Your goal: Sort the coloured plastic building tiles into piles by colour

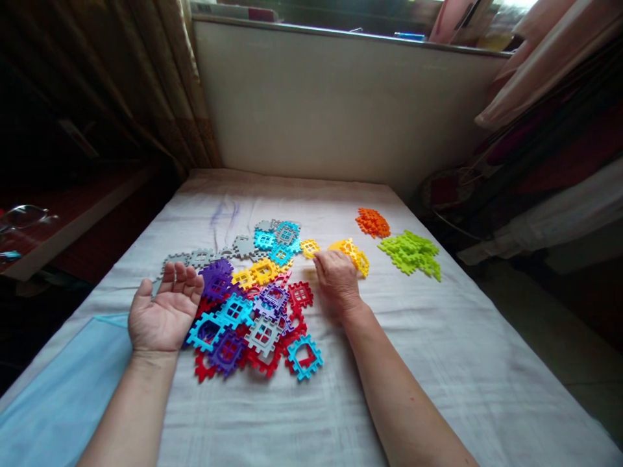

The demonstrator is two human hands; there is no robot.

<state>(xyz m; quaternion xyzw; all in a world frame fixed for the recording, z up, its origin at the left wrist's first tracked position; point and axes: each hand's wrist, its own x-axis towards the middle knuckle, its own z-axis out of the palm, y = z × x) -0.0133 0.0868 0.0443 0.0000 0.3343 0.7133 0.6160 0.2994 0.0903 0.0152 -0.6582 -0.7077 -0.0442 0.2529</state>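
The small yellow piece (310,248), a notched square with a window-like opening, is near the middle of the cloth-covered surface (438,363), at the fingertips of the right hand (337,277). That hand is turned knuckles up, its fingers bent in and its thumb and forefinger pinching the near edge of the piece. Just beyond the knuckles, to the right, lies a small yellow pile (363,261), partly hidden by the hand. To the left of the pinched piece, a cluster of cyan and grey pieces (282,253) sits close by, and a row of grey pieces (243,246) trails from it toward the left. Nearer the person spreads a mixed heap (256,324) of red, purple, cyan, grey and yellow pieces, with a cyan frame (305,372) at its near right edge. The left hand (163,314) is palm up and relaxed, grasping nothing, its fingers slightly curled beside the purple stack (215,279) on the left of the heap. Well apart on the right are an orange pile (372,222) and, just beside it, a lime-green pile (411,251). A light blue cloth (73,389) lies at the near left. Farther out stand a pale wall panel (331,104) and, on the left, a brown curtain (160,78).
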